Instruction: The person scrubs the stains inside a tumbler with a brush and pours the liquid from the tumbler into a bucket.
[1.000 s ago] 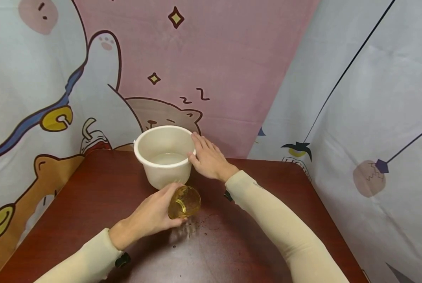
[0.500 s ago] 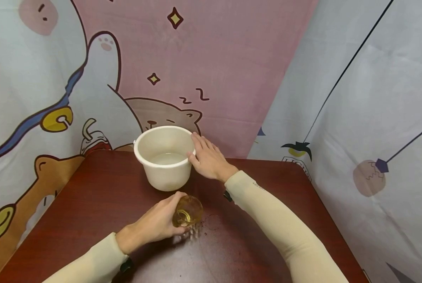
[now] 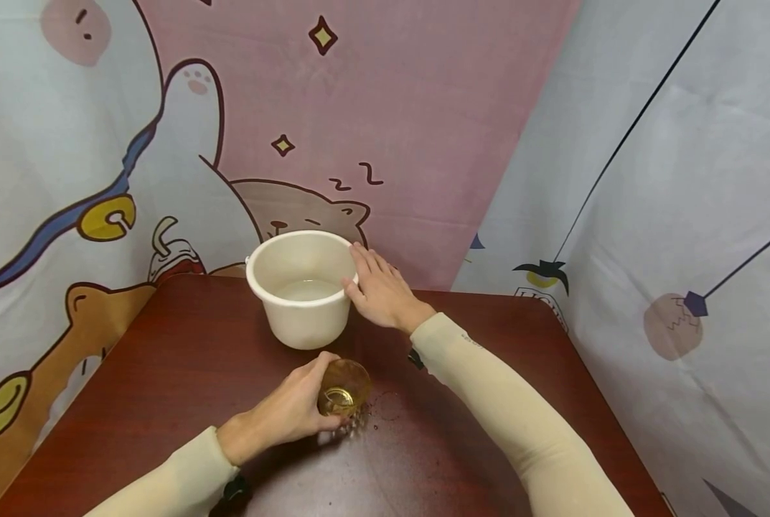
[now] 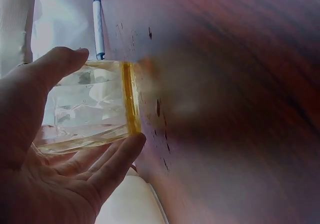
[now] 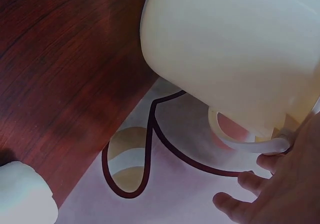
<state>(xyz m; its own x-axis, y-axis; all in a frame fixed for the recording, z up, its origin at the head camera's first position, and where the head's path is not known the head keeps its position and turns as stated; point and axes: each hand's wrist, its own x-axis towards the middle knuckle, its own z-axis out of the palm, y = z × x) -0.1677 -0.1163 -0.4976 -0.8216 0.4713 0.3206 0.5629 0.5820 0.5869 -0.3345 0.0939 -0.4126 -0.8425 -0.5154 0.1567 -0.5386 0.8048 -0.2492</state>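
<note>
An amber-tinted clear glass (image 3: 344,388) is in my left hand (image 3: 288,409), thumb on one side and fingers on the other. In the left wrist view the glass's thick amber base (image 4: 131,99) is close to the tabletop; I cannot tell whether it touches. Behind it stands a white bucket (image 3: 303,327) with a shallow clear liquid at its bottom. My right hand (image 3: 385,291) rests on the bucket's right rim with its fingers extended. Beside those fingers, the right wrist view shows the bucket's white handle (image 5: 245,146) hanging down.
Drops of liquid (image 3: 375,427) lie on the dark red-brown table (image 3: 462,445) to the right of the glass. A white stick with blue ends (image 4: 98,29) shows in the left wrist view. A printed cloth (image 3: 423,143) hangs close behind the table.
My left hand has brought the glass toward me and slightly right, away from the bucket, then nearly stopped, with the glass tipping slightly more upright. My right hand has stayed on the rim.
</note>
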